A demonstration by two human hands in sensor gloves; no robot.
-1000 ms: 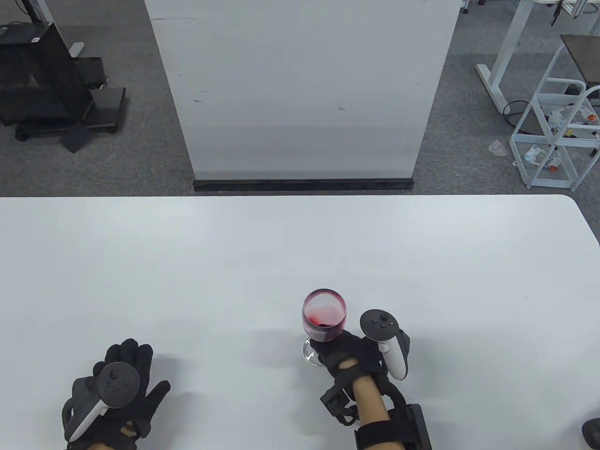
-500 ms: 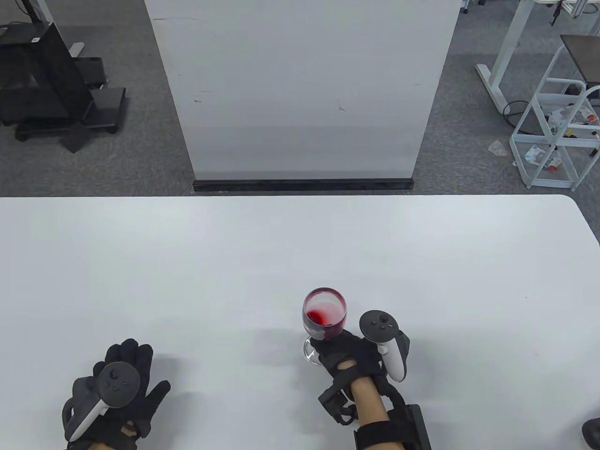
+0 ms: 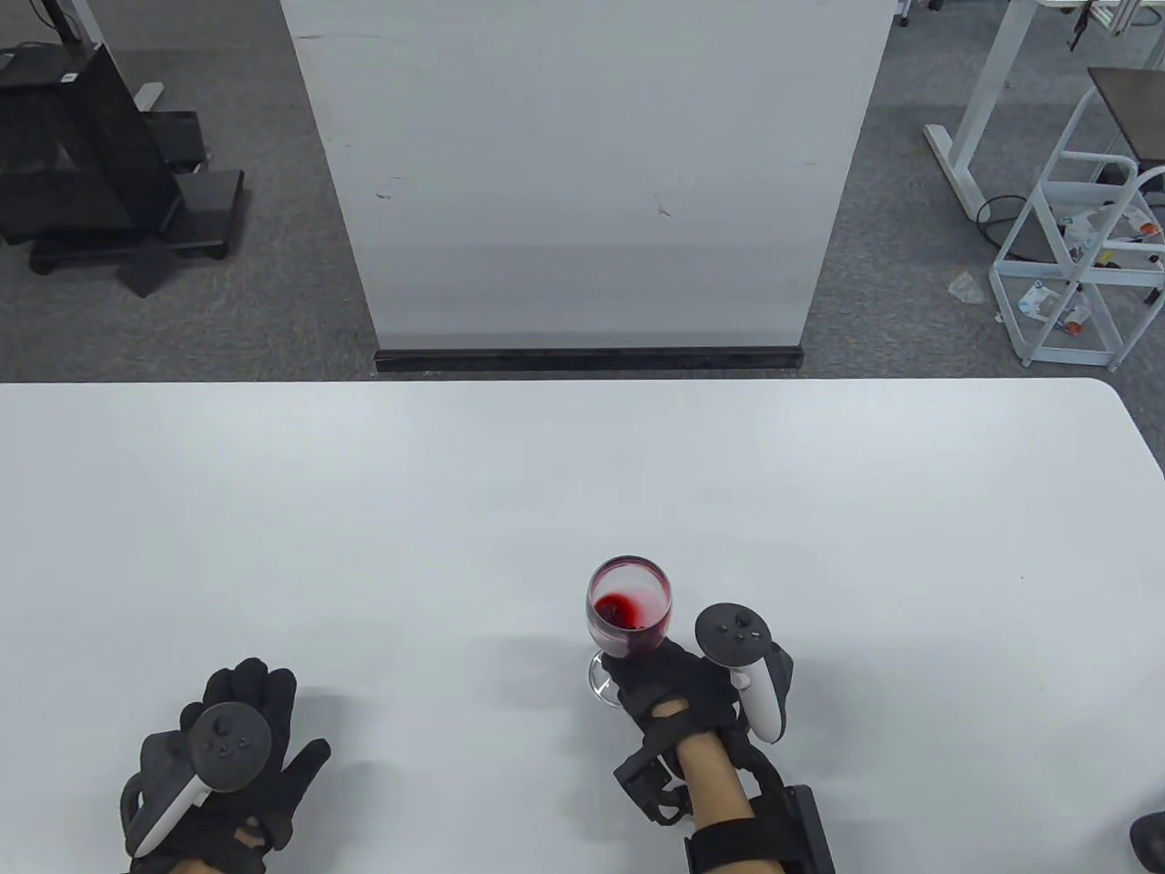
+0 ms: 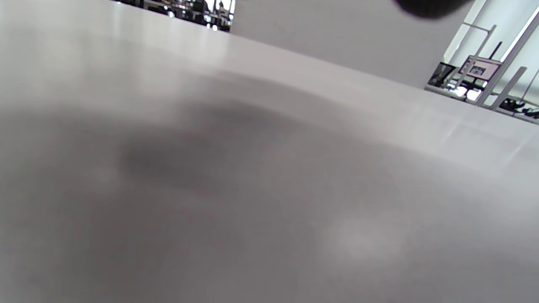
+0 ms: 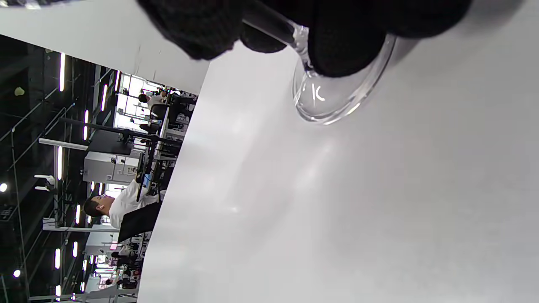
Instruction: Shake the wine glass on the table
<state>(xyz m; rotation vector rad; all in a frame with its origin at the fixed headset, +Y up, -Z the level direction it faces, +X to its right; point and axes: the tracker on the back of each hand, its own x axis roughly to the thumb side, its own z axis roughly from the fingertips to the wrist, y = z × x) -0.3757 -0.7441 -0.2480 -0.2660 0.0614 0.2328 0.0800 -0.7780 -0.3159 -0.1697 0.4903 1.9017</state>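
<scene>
Presently, as the items lie:

- Clear stemmed wine glass (image 3: 630,612) with a shallow pool of red wine in its round bowl: stands upright near the front edge of the table, right of centre. The wine sits off-centre, and a pink film tints the inner wall. The round foot (image 5: 337,99) lies flat on the tabletop in the right wrist view.
- Handling, by judgement: thin, rigid, brittle glass; smooth and likely slippery under a fabric glove; top-heavy with liquid up in the bowl. Best taken low, at the stem or with fingers on the foot, so the base can slide in small circles on the table. The low fill leaves margin against spilling, but a hard jolt could tip it or snap the stem.
- Right hand in a black sensor glove (image 3: 678,692), grey-and-white tracker strapped to its back: just behind the glass, fingers closed about the stem, one fingertip (image 5: 343,50) pressing on the foot.
- Left hand in a black sensor glove (image 3: 227,769), same tracker: rests palm-down on the table, well apart from the glass, fingers spread, holding nothing.
- White rectangular table (image 3: 455,510): smooth, matte.
- White upright panel (image 3: 582,182): stands on the grey carpet beyond the table's far edge.
</scene>
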